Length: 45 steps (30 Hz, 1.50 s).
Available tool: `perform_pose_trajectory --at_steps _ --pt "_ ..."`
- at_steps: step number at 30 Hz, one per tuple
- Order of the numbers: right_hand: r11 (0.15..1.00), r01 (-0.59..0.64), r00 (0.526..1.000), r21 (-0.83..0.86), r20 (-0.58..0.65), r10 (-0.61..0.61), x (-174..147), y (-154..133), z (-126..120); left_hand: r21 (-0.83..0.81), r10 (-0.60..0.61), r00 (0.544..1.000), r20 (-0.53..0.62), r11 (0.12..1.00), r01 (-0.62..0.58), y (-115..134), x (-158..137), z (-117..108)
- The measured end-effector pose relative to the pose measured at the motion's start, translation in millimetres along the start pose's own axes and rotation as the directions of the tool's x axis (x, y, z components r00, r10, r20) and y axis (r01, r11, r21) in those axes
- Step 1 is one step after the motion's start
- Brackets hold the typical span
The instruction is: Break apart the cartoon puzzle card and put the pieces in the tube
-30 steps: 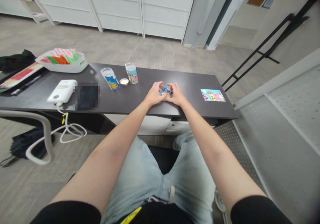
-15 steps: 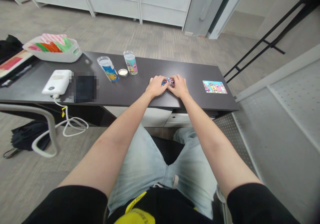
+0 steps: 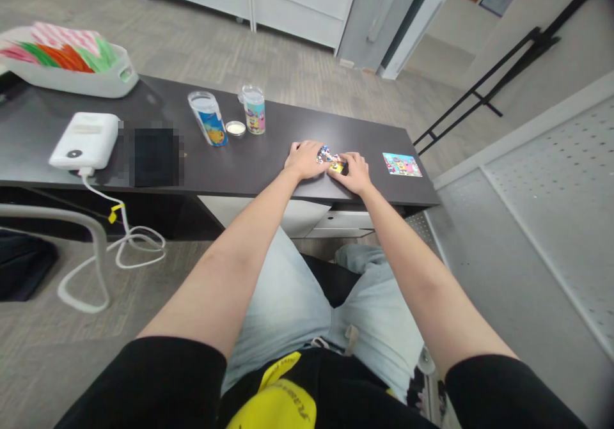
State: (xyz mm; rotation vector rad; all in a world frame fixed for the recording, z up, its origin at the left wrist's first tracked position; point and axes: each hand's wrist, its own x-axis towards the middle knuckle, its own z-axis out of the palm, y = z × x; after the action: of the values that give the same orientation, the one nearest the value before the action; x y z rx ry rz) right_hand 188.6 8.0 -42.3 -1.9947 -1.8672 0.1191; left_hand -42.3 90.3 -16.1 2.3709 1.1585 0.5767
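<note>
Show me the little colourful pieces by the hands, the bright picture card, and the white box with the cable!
Colourful pieces (image 3: pixel 327 155), head view: on the patterned tops of the bunch.
Picture card (image 3: pixel 401 165), head view: middle of its printed face.
White box (image 3: pixel 87 139), head view: its top side.

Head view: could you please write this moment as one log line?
left hand: at colourful pieces; right hand: at same pieces; cartoon picture card: flat on table

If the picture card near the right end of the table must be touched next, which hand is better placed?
Probably the right hand: it is nearer to the picture card, on the same side of the colourful pieces. The left hand is farther away, across those pieces.
</note>
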Motion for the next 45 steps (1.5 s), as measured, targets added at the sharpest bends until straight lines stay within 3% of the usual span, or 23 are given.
perform_pose_trajectory --at_steps 9,19,25,30,37,45 --pt "0.999 -0.026 1.0 0.024 -0.004 0.026 8.8 5.8 2.0 -0.02 0.135 0.99 0.047 0.991 -0.134 -3.3 1.6 1.4" --pt "0.996 -0.046 0.998 0.071 -0.032 0.049 8.7 1.9 3.7 -0.026 0.216 0.975 -0.045 0.976 -0.217 -7.7 0.3 5.7" --pt "0.988 -0.156 0.985 0.012 -0.069 0.157 8.5 -10.9 5.5 0.062 0.17 0.985 -0.03 0.984 -0.168 -6.4 -1.0 5.2" --pt "0.977 -0.2 0.978 0.076 -0.047 0.204 14.2 -12.0 5.1 0.124 0.107 0.994 0.028 0.986 -0.11 -7.1 3.8 4.7" --pt "0.947 -0.05 0.998 0.318 -0.022 0.06 23.4 -0.1 8.7 0.136 0.121 0.991 0.056 0.983 -0.127 -8.2 4.0 1.5" --pt "0.924 0.079 0.997 0.375 -0.046 -0.066 31.1 5.7 12.3 0.138 0.184 0.982 0.031 0.973 -0.186 -8.9 1.3 -1.2"
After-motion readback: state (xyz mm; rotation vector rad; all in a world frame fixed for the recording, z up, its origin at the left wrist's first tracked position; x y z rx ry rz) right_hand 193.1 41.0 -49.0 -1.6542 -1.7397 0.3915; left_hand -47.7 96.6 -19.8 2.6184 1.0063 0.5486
